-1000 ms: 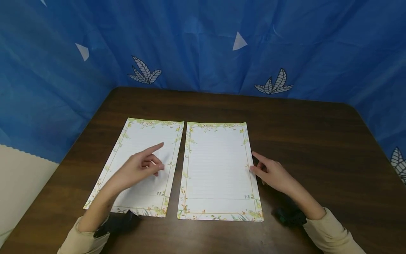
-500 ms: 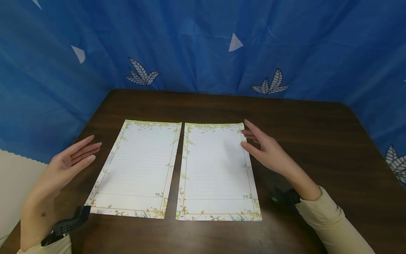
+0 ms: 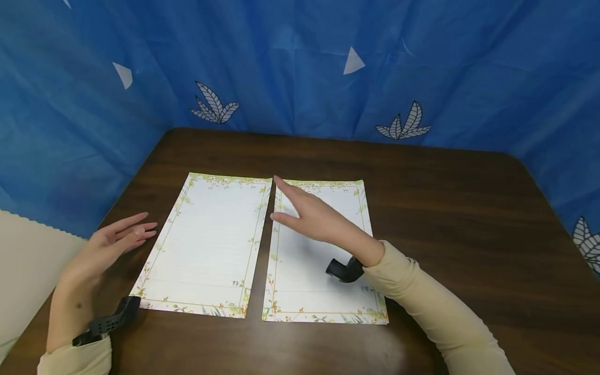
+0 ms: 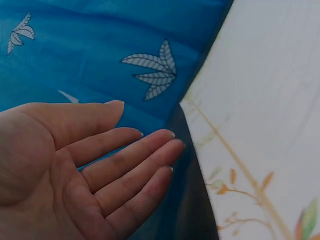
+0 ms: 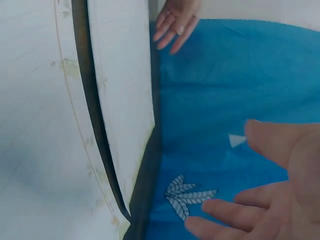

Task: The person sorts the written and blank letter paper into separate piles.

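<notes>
Two sheets of lined letter paper with leafy printed borders lie side by side, a narrow strip of table between them. Just off the outer edge of the left sheet, my left hand hovers with its fingers extended and holds nothing. In the left wrist view its palm shows bare beside the paper. My right hand reaches across the upper part of the right sheet, fingertips near that sheet's upper left corner. The right wrist view shows the right hand's fingers relaxed, with nothing in them.
Both sheets lie on a dark brown wooden table. A blue curtain with white leaf and triangle prints hangs along its far side. A pale surface shows at the left. Black wrist devices sit on both wrists.
My left hand has moved from over the left sheet to its outer side. My right hand has moved from the right sheet's right edge leftward across its upper part. The sheets stay put.
</notes>
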`<move>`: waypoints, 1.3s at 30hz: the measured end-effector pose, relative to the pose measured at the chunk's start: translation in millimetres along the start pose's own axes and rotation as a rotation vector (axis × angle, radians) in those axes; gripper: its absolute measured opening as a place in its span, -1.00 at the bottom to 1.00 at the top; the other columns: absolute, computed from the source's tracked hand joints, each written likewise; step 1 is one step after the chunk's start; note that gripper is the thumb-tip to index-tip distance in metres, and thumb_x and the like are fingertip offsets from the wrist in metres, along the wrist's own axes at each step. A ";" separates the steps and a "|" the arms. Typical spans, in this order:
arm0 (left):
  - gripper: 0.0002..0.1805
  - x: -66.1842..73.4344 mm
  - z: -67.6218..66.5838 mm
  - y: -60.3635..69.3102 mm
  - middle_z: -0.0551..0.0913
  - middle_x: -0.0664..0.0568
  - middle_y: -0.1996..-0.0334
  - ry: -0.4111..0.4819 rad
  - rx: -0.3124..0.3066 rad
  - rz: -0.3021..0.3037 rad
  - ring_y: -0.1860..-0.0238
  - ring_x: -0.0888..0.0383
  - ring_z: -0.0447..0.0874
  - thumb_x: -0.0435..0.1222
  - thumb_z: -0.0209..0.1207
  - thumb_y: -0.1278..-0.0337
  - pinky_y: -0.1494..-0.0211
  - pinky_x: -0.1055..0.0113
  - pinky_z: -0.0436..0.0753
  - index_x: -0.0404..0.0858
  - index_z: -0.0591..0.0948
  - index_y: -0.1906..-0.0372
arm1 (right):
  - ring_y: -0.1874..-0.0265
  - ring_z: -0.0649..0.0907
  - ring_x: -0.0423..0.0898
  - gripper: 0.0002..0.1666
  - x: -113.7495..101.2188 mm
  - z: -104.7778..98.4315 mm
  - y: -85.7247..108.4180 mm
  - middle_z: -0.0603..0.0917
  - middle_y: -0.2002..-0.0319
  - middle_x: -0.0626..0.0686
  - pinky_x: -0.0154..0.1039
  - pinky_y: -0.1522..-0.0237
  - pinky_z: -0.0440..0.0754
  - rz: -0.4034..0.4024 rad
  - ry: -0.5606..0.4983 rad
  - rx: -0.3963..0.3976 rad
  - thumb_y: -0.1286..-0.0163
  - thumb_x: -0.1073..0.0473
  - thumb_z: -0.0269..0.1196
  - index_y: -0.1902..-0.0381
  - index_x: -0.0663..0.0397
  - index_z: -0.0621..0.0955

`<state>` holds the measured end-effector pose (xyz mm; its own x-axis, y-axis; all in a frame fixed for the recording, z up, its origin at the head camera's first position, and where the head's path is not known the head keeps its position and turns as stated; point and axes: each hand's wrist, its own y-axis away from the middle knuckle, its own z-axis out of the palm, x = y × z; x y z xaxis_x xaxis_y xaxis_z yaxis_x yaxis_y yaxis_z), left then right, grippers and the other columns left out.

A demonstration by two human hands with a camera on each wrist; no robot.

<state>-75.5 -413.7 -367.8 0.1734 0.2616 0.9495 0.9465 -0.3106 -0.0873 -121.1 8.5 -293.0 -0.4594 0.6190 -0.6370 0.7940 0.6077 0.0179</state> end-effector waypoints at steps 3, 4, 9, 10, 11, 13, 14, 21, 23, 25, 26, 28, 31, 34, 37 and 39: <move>-0.47 -3.1 1.5 -2.8 0.50 0.27 -0.09 -0.072 -0.020 -0.017 -0.06 0.43 0.47 -0.49 -0.09 -0.37 0.02 0.64 0.40 -0.41 0.14 -0.39 | -0.39 -0.03 -0.14 -0.03 -4.8 15.1 -15.3 -0.08 -0.46 -0.04 -0.18 -0.32 0.04 0.030 0.057 -0.112 -0.37 -0.13 0.12 -0.49 -0.03 -0.15; -0.46 -4.3 1.6 -3.2 0.49 0.29 -0.11 -0.079 -0.029 -0.017 -0.07 0.45 0.45 -0.49 -0.10 -0.36 0.01 0.65 0.38 -0.41 0.13 -0.39 | -0.40 -0.05 -0.15 -0.02 -6.1 20.3 -19.8 -0.10 -0.46 -0.04 -0.20 -0.32 0.03 0.028 0.074 -0.141 -0.37 -0.13 0.13 -0.48 -0.02 -0.16; -0.46 -7.4 1.6 -3.2 0.50 0.27 -0.10 -0.071 0.002 -0.001 -0.05 0.43 0.47 -0.52 -0.08 -0.34 0.02 0.65 0.39 -0.39 0.17 -0.39 | -0.40 -0.09 -0.07 0.02 -13.3 43.7 -39.8 -0.12 -0.46 0.05 -0.22 -0.33 -0.02 -0.006 0.149 -0.248 -0.34 -0.16 0.14 -0.48 0.03 -0.16; -0.46 -7.6 1.6 -3.0 0.51 0.25 -0.09 -0.060 0.013 0.005 -0.05 0.41 0.48 -0.53 -0.07 -0.33 0.02 0.65 0.39 -0.38 0.18 -0.39 | -0.40 -0.09 -0.03 0.02 -15.2 47.7 -43.0 -0.13 -0.46 0.08 -0.20 -0.33 -0.02 -0.005 0.166 -0.267 -0.33 -0.17 0.14 -0.48 0.02 -0.16; -0.46 -7.8 1.7 -2.9 0.52 0.23 -0.09 -0.045 0.025 0.010 -0.04 0.40 0.49 -0.53 -0.07 -0.32 0.02 0.65 0.39 -0.38 0.19 -0.38 | -0.40 -0.09 0.01 0.04 -16.8 51.5 -46.0 -0.13 -0.46 0.10 -0.17 -0.33 -0.03 -0.002 0.188 -0.284 -0.32 -0.19 0.15 -0.48 0.02 -0.16; -0.46 -7.9 2.3 -3.2 0.54 0.20 -0.08 -0.018 0.042 0.012 -0.04 0.38 0.50 -0.54 -0.06 -0.32 0.02 0.65 0.39 -0.37 0.21 -0.37 | -0.40 -0.10 0.08 0.06 -20.0 57.7 -50.5 -0.15 -0.46 0.12 -0.11 -0.33 -0.03 0.012 0.234 -0.317 -0.30 -0.22 0.15 -0.48 -0.01 -0.18; -0.47 -7.8 2.9 -3.6 0.54 0.19 -0.08 -0.011 0.046 0.009 -0.04 0.38 0.50 -0.54 -0.06 -0.32 0.01 0.64 0.39 -0.38 0.21 -0.37 | -0.40 -0.12 0.10 0.07 -21.1 60.3 -52.3 -0.17 -0.46 0.12 -0.09 -0.33 -0.04 0.025 0.255 -0.328 -0.29 -0.23 0.15 -0.49 -0.03 -0.18; -0.47 -7.4 5.8 -5.5 0.48 0.23 -0.15 -0.099 0.026 -0.027 -0.09 0.46 0.42 -0.47 -0.06 -0.35 0.01 0.65 0.38 -0.44 0.17 -0.37 | -0.40 -0.20 0.07 0.11 -20.2 73.0 -58.7 -0.22 -0.46 0.13 -0.06 -0.34 -0.08 0.102 0.365 -0.327 -0.25 -0.30 0.15 -0.49 -0.04 -0.18; -0.47 -7.7 6.2 -6.0 0.47 0.21 -0.16 -0.067 0.010 -0.023 -0.10 0.44 0.42 -0.48 -0.07 -0.35 0.01 0.63 0.40 -0.46 0.15 -0.37 | -0.40 -0.20 0.06 0.11 -17.7 76.5 -58.6 -0.22 -0.45 0.15 -0.07 -0.34 -0.09 0.111 0.393 -0.334 -0.25 -0.31 0.15 -0.49 0.01 -0.16; -0.47 -8.2 6.4 -6.6 0.48 0.21 -0.15 -0.029 -0.005 -0.020 -0.09 0.41 0.45 -0.49 -0.08 -0.35 0.01 0.60 0.41 -0.47 0.14 -0.37 | -0.40 -0.21 0.05 0.10 -14.3 80.7 -58.3 -0.23 -0.45 0.17 -0.08 -0.34 -0.09 0.111 0.430 -0.349 -0.26 -0.32 0.12 -0.48 0.05 -0.14; -0.47 -8.5 6.5 -6.6 0.48 0.22 -0.14 -0.014 -0.005 -0.021 -0.08 0.40 0.47 -0.49 -0.09 -0.36 0.02 0.58 0.43 -0.48 0.13 -0.37 | -0.40 -0.21 0.05 0.10 -12.5 82.8 -58.1 -0.24 -0.45 0.18 -0.09 -0.34 -0.09 0.108 0.448 -0.354 -0.26 -0.33 0.11 -0.48 0.07 -0.12; -0.47 -9.3 6.5 -6.6 0.50 0.24 -0.11 0.017 -0.001 -0.032 -0.05 0.38 0.50 -0.47 -0.09 -0.36 0.03 0.56 0.45 -0.50 0.13 -0.37 | -0.40 -0.23 0.04 0.08 -10.1 85.8 -57.3 -0.25 -0.45 0.18 -0.09 -0.34 -0.09 0.104 0.471 -0.358 -0.27 -0.34 0.08 -0.48 0.09 -0.10; -0.48 -10.4 6.5 -6.4 0.54 0.26 -0.05 0.025 0.017 -0.059 0.00 0.37 0.54 -0.44 -0.08 -0.38 0.06 0.54 0.47 -0.54 0.12 -0.35 | -0.40 -0.24 0.03 0.08 -7.6 88.2 -56.6 -0.27 -0.45 0.17 -0.10 -0.34 -0.09 0.101 0.473 -0.345 -0.27 -0.35 0.07 -0.47 0.10 -0.08; -0.49 -10.2 6.9 -6.0 0.57 0.30 0.02 -0.015 0.038 -0.089 0.05 0.39 0.56 -0.41 -0.07 -0.38 0.09 0.55 0.49 -0.59 0.15 -0.31 | -0.40 -0.25 0.02 0.08 -6.1 89.0 -56.6 -0.27 -0.45 0.17 -0.11 -0.34 -0.07 0.096 0.463 -0.334 -0.27 -0.35 0.08 -0.47 0.11 -0.08; -0.51 -7.5 8.3 -4.5 0.58 0.36 0.07 -0.105 0.056 -0.113 0.10 0.45 0.56 -0.38 -0.05 -0.38 0.12 0.60 0.48 -0.61 0.21 -0.27 | -0.40 -0.25 0.03 0.08 -4.8 90.0 -57.1 -0.25 -0.45 0.19 -0.12 -0.34 -0.07 0.083 0.458 -0.328 -0.27 -0.35 0.08 -0.47 0.14 -0.07; -0.51 -4.9 9.8 -3.6 0.58 0.37 0.09 -0.175 0.071 -0.138 0.13 0.51 0.54 -0.34 -0.03 -0.38 0.14 0.63 0.47 -0.61 0.25 -0.24 | -0.40 -0.25 0.03 0.08 -4.1 90.7 -57.6 -0.25 -0.45 0.19 -0.12 -0.34 -0.07 0.077 0.458 -0.327 -0.27 -0.35 0.08 -0.47 0.14 -0.07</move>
<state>-77.0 -404.9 -375.1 0.0797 0.4536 0.8876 0.9802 -0.1976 0.0130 -128.9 -74.2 -361.3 -0.5887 0.7760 -0.2264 0.7007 0.6295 0.3357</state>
